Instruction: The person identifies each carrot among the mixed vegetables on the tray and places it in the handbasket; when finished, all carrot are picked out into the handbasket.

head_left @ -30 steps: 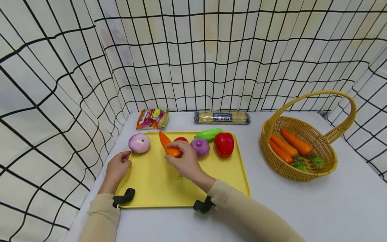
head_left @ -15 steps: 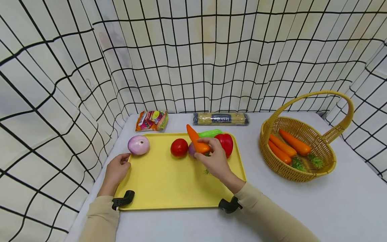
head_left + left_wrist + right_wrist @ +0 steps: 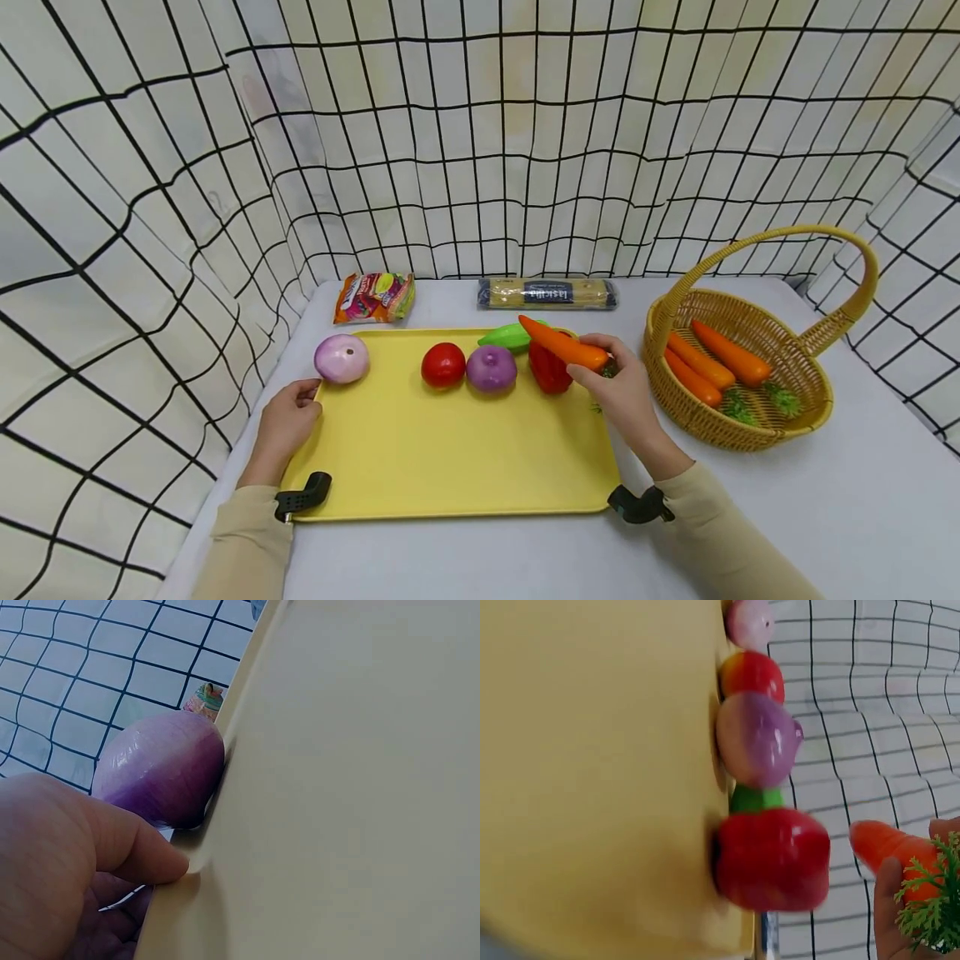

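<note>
My right hand [image 3: 624, 393] pinches an orange carrot [image 3: 564, 343] by its thick leafy end, above the right side of the yellow tray [image 3: 450, 467]. Its tip points to the back left, partly covering a red bell pepper [image 3: 550, 371]. In the right wrist view, the carrot's green leaves [image 3: 934, 900] hang by the fingers. My left hand [image 3: 287, 423] grips the tray's left rim, thumb on top, fingers partly hidden below. Just beyond that hand, a light purple onion [image 3: 165, 769] lies against the rim. A tomato [image 3: 443, 366], a purple onion [image 3: 491, 369] and a green vegetable [image 3: 510, 337] lie on the tray.
Right of the tray stands a wicker basket [image 3: 678, 421] with a tall handle, holding several carrots [image 3: 729, 354]. Behind the tray lie a colourful snack bag [image 3: 373, 298] and a spaghetti pack [image 3: 547, 293]. White cloth with black grid lines [image 3: 480, 167] surrounds the table.
My right hand has carried the carrot rightward across the tray, from above the tomato to beside the bell pepper. My left hand has stayed at the tray's rim.
</note>
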Motion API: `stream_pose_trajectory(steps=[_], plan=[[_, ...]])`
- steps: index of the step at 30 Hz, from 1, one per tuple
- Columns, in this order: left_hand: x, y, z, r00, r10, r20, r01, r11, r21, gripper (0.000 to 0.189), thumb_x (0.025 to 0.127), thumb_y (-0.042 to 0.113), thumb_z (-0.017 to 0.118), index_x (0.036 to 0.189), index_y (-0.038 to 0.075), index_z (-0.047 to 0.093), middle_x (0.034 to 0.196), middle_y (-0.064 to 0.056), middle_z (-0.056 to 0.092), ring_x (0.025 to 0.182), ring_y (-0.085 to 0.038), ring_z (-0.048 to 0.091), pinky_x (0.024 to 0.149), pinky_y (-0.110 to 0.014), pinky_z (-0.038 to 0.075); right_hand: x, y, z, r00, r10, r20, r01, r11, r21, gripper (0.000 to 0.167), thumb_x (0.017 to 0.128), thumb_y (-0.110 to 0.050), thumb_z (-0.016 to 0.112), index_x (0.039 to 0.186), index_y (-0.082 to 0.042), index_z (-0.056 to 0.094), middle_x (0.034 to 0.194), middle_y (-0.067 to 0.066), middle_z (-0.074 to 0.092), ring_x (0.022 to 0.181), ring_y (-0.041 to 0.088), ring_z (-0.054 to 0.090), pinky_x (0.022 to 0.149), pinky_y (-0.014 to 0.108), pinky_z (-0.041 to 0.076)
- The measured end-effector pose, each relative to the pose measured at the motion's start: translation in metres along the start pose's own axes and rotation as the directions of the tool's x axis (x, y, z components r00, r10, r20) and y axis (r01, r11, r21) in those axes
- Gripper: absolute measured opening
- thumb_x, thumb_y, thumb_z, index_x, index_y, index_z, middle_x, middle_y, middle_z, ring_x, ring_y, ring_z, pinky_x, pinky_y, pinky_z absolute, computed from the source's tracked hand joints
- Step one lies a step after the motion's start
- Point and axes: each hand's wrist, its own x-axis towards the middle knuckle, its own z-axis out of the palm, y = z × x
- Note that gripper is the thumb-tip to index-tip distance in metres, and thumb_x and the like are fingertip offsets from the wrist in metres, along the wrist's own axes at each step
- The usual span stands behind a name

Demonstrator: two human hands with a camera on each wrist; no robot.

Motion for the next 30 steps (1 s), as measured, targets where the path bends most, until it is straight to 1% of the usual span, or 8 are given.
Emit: stream_pose_trajectory(steps=[3, 7, 9, 14, 17, 20, 26, 30], plan=[[-0.003, -0.002, -0.001, 1.000, 0.000, 0.000, 0.000, 1.000, 0.001, 0.048, 0.088, 0.007, 0.044, 0.133, -0.008, 0.052, 0.119, -0.025, 0.058, 0.106, -0.034, 0.052, 0.087, -0.039, 0.039, -0.001, 0.006, -0.014, 1.000, -0.008, -0.012, 0.007, 0.999, -0.041, 0.045, 0.086, -0.017, 0.075, 0.126, -0.007, 0.059, 0.127, 0.010, 0.054, 0.093, 0.018, 0.053, 0.069, 0.018, 0.048], [-0.004, -0.004, -0.003, 1.000, 0.003, -0.008, -0.003, 1.000, 0.011, 0.047, 0.089, 0.007, 0.045, 0.133, -0.008, 0.052, 0.119, -0.025, 0.058, 0.107, -0.033, 0.053, 0.088, -0.040, 0.039, -0.005, 0.012, -0.032, 0.997, -0.081, -0.016, 0.078, 0.987, -0.142, 0.045, 0.085, -0.018, 0.076, 0.127, -0.010, 0.061, 0.125, 0.006, 0.051, 0.093, 0.013, 0.054, 0.067, 0.017, 0.046], [-0.004, -0.003, -0.003, 1.000, 0.007, -0.017, -0.007, 1.000, 0.010, 0.047, 0.089, 0.007, 0.045, 0.132, -0.007, 0.052, 0.118, -0.024, 0.058, 0.106, -0.033, 0.053, 0.088, -0.039, 0.039, -0.006, 0.012, -0.039, 0.992, -0.124, -0.020, 0.118, 0.978, -0.172, 0.047, 0.085, -0.017, 0.076, 0.129, -0.010, 0.061, 0.125, 0.007, 0.053, 0.095, 0.012, 0.055, 0.071, 0.016, 0.047], [-0.001, -0.002, -0.002, 0.999, 0.032, -0.029, -0.032, 0.999, 0.011, 0.046, 0.088, 0.006, 0.044, 0.131, -0.008, 0.054, 0.115, -0.025, 0.059, 0.104, -0.033, 0.053, 0.087, -0.040, 0.040, -0.005, 0.010, -0.058, 0.975, -0.199, -0.100, 0.171, 0.956, -0.236, 0.050, 0.085, -0.015, 0.076, 0.131, -0.007, 0.059, 0.127, 0.011, 0.060, 0.100, 0.007, 0.055, 0.079, 0.011, 0.046], [0.000, -0.001, -0.002, 0.999, 0.043, -0.026, -0.042, 0.999, 0.021, 0.047, 0.088, 0.007, 0.044, 0.131, -0.009, 0.053, 0.116, -0.026, 0.059, 0.105, -0.035, 0.054, 0.088, -0.041, 0.040, -0.005, 0.010, -0.073, 0.959, -0.239, -0.154, 0.187, 0.938, -0.292, 0.047, 0.084, -0.014, 0.077, 0.128, -0.006, 0.061, 0.121, 0.009, 0.063, 0.099, 0.005, 0.054, 0.080, 0.011, 0.044], [0.002, -0.001, -0.001, 0.999, 0.042, -0.020, -0.042, 0.999, 0.024, 0.047, 0.088, 0.007, 0.043, 0.131, -0.009, 0.053, 0.117, -0.026, 0.058, 0.106, -0.035, 0.053, 0.089, -0.042, 0.040, -0.004, 0.012, -0.087, 0.949, -0.259, -0.178, 0.193, 0.927, -0.321, 0.046, 0.083, -0.014, 0.077, 0.126, -0.007, 0.063, 0.114, 0.003, 0.064, 0.096, 0.007, 0.055, 0.078, 0.013, 0.043], [0.003, -0.001, -0.001, 1.000, 0.021, -0.013, -0.021, 1.000, 0.020, 0.047, 0.089, 0.007, 0.044, 0.132, -0.008, 0.052, 0.119, -0.025, 0.058, 0.107, -0.035, 0.053, 0.090, -0.043, 0.040, -0.002, 0.017, -0.109, 0.958, -0.250, -0.142, 0.192, 0.924, -0.330, 0.045, 0.086, -0.013, 0.074, 0.128, -0.006, 0.061, 0.114, -0.010, 0.060, 0.095, 0.008, 0.054, 0.074, 0.013, 0.045], [0.003, -0.002, 0.000, 1.000, 0.015, -0.016, -0.014, 1.000, 0.018, 0.047, 0.089, 0.007, 0.044, 0.132, -0.008, 0.052, 0.119, -0.025, 0.058, 0.107, -0.034, 0.053, 0.090, -0.042, 0.040, -0.003, 0.015, -0.121, 0.965, -0.241, -0.108, 0.199, 0.932, -0.303, 0.042, 0.089, -0.012, 0.069, 0.128, -0.003, 0.059, 0.111, -0.012, 0.059, 0.093, 0.009, 0.055, 0.071, 0.013, 0.047]])
